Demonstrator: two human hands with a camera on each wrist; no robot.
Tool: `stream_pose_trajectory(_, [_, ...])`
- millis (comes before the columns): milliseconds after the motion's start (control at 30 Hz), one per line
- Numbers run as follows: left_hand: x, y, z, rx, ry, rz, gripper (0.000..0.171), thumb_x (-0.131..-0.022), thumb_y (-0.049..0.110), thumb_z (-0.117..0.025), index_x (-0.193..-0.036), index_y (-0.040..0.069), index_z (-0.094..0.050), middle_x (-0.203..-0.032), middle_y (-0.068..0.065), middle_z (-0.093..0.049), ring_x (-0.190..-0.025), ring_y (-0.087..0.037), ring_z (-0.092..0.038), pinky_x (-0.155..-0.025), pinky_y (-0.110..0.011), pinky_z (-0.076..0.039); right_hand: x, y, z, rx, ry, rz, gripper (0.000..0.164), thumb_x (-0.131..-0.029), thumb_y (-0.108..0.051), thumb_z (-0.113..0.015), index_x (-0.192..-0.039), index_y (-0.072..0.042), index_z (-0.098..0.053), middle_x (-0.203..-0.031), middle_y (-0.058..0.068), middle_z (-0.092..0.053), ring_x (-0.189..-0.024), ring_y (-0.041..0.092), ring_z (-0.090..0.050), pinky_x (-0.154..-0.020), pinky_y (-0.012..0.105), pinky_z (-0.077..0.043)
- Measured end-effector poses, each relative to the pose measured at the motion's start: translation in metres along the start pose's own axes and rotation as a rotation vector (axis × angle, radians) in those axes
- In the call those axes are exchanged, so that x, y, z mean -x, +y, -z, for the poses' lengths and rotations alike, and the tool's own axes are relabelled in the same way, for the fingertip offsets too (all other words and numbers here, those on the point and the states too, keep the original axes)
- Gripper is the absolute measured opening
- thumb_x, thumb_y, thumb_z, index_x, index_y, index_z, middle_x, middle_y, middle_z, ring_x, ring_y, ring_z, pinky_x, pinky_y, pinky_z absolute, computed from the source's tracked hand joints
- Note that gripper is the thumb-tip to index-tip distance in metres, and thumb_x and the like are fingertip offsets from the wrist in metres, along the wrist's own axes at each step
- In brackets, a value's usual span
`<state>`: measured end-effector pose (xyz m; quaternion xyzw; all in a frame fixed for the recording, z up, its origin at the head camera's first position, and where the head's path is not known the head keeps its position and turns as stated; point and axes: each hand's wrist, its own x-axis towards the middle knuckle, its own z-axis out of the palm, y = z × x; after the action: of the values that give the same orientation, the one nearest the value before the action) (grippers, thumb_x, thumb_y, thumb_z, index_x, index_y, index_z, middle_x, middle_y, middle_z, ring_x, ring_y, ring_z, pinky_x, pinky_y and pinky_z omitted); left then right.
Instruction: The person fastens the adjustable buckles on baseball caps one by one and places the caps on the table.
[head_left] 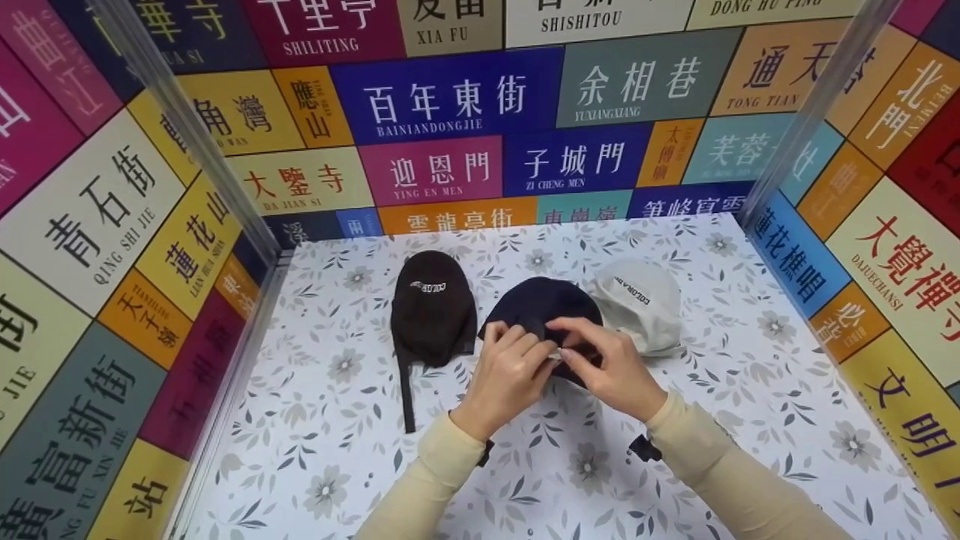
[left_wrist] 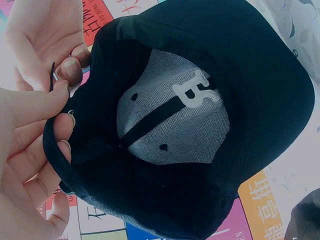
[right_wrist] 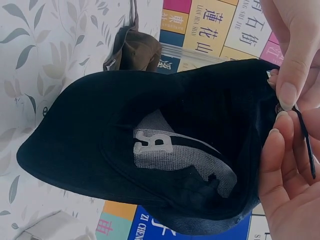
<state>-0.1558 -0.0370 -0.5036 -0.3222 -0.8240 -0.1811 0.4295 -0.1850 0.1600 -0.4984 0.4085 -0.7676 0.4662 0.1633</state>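
A dark navy baseball cap is held at its back edge by both hands. In the left wrist view its open inside shows pale mesh lining and a white letter patch. My left hand holds the cap's back strap, fingers curled around it. Close beside it, my right hand pinches at the strap with thumb and fingers. In the right wrist view a thin dark strap end sticks out past the fingertips. A small metal buckle is partly hidden by the fingers.
To the left lies a dark brown cap with its strap trailing toward me. A light grey cap lies behind the right hand. All are on a floral-patterned tabletop, enclosed by walls of colourful Chinese signs.
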Motion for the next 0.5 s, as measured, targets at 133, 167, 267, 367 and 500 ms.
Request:
stream_pose_trajectory(133, [0.0001,0.0003,0.0006,0.003,0.000,0.002,0.008,-0.088,0.018,-0.076,-0.092,0.012,-0.073,-0.078,0.002,-0.062,-0.075,-0.020,-0.055,-0.079,-0.044,-0.041,0.0013,0.0023,0.0013,-0.007,-0.011,0.002,0.049,-0.089,0.003,-0.071,-0.132,-0.018,-0.063,-0.092,-0.001,-0.070,-0.082,0.010,-0.064,-0.072,0.020,-0.048])
stream_pose_trajectory(167, [0.0001,0.0004,0.0007,0.003,0.000,0.002,0.008,-0.088,0.018,-0.076,-0.092,0.012,-0.074,-0.078,0.002,-0.063,-0.075,-0.020,-0.055,-0.079,-0.044,-0.041,0.0014,0.0024,0.0016,-0.009,-0.013,0.004,0.048,-0.089,0.002,-0.071,-0.132,-0.019,-0.063,-0.093,-0.002,-0.070,-0.082,0.010,-0.064,-0.072,0.020,-0.048])
stream_pose_trajectory(267, [0.0000,0.0005,0.0010,-0.001,0.001,0.002,0.009,-0.087,0.019,-0.077,-0.092,0.012,-0.074,-0.078,0.002,-0.063,-0.075,-0.020,-0.056,-0.080,-0.045,-0.041,0.0014,0.0021,0.0023,-0.010,-0.016,0.006,0.047,-0.091,0.002,-0.070,-0.132,-0.019,-0.063,-0.096,-0.006,-0.069,-0.083,0.010,-0.064,-0.072,0.020,-0.049])
stream_pose_trajectory(367, [-0.0002,0.0004,0.0009,-0.009,0.003,-0.001,0.009,-0.087,0.019,-0.078,-0.092,0.013,-0.074,-0.078,0.002,-0.063,-0.075,-0.020,-0.056,-0.081,-0.045,-0.041,0.0010,0.0003,0.0028,-0.009,-0.014,-0.001,0.048,-0.090,0.003,-0.071,-0.132,-0.018,-0.063,-0.095,-0.006,-0.069,-0.083,0.010,-0.064,-0.071,0.019,-0.048])
stream_pose_trajectory(500, [0.0002,0.0003,0.0008,-0.013,0.000,0.002,0.010,-0.086,0.018,-0.078,-0.093,0.013,-0.073,-0.079,0.002,-0.063,-0.075,-0.020,-0.056,-0.081,-0.046,-0.041,-0.0014,-0.0066,0.0033,-0.011,0.000,-0.003,0.046,-0.087,0.008,-0.071,-0.128,-0.011,-0.065,-0.089,0.003,-0.068,-0.077,0.014,-0.062,-0.068,0.018,-0.046])
